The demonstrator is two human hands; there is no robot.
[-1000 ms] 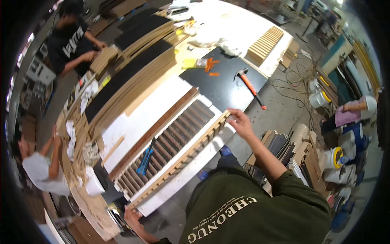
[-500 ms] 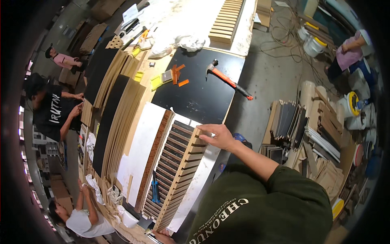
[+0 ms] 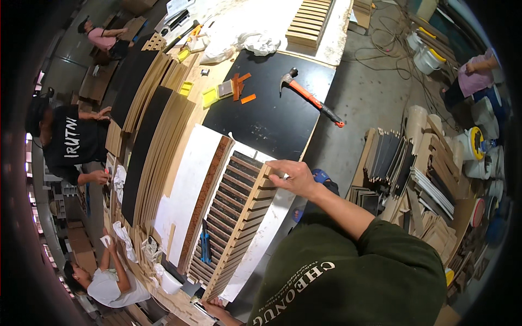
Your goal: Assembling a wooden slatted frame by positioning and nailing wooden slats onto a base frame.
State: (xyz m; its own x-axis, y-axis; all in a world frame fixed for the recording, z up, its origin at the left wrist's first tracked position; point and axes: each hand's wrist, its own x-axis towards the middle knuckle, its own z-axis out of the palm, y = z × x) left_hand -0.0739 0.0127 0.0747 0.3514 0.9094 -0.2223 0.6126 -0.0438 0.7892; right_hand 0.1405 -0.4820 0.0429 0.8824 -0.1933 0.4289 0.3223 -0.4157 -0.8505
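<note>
A long slatted wood panel (image 3: 231,217) lies on the white board (image 3: 187,187) of the workbench. My right hand (image 3: 291,176) grips the upper end of the panel's pale wooden edge strip (image 3: 242,231). My left hand (image 3: 209,308) shows only partly at the bottom edge, resting at the strip's lower end; I cannot tell if its fingers are closed. A blue utility knife (image 3: 205,247) lies on the slats.
A black board (image 3: 266,117) holds an orange-handled hammer (image 3: 312,98) and orange scraps. Stacked slat panels (image 3: 149,136) fill the bench's left. Three other people work at the left. Wood offcuts and buckets crowd the floor on the right.
The view has swung, so the bench now runs more upright in the picture. My right hand stays on the strip's upper end; the left hand stays at the lower end.
</note>
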